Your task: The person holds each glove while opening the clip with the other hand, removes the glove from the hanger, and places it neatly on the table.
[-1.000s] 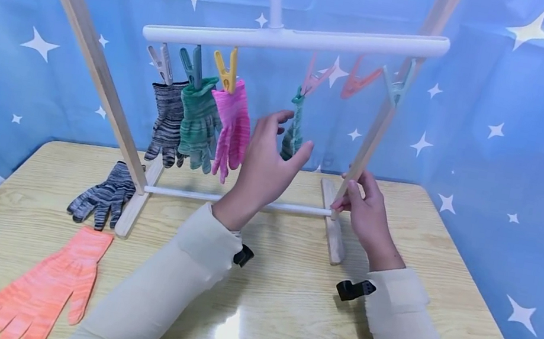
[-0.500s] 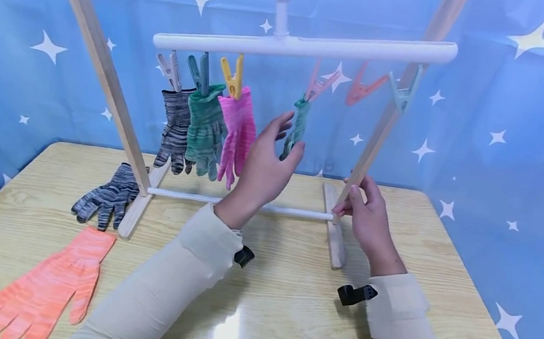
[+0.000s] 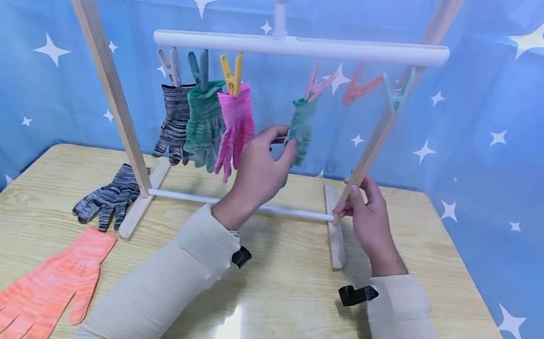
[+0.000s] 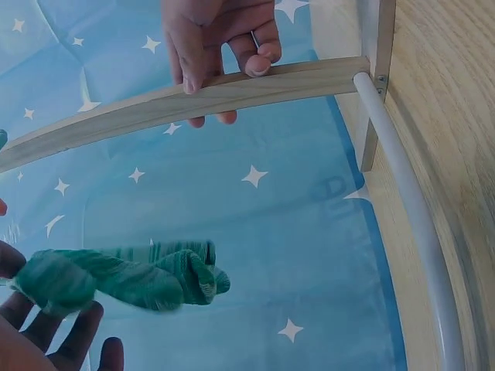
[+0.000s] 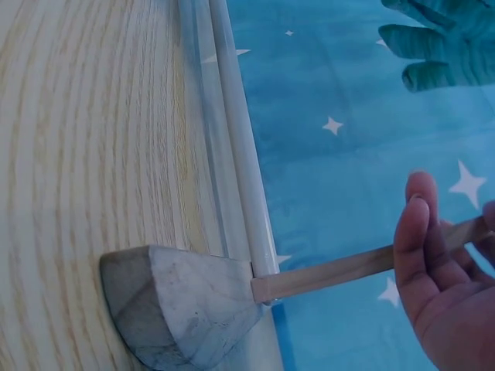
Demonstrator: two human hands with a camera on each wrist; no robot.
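Now the left hand (image 3: 258, 167) has closed its fingers on the green glove (image 3: 302, 126), pinned under the pink clip (image 3: 317, 84); earlier it merely reached. The right hand (image 3: 369, 219) still grips the rack's post (image 3: 385, 122).

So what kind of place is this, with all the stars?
Probably a little indoor set made for practising hanging laundry, not a real laundry room. A starry blue cloth backdrop hangs behind a wooden table, and a small wooden drying rack holds a peg hanger with gloves clipped on.
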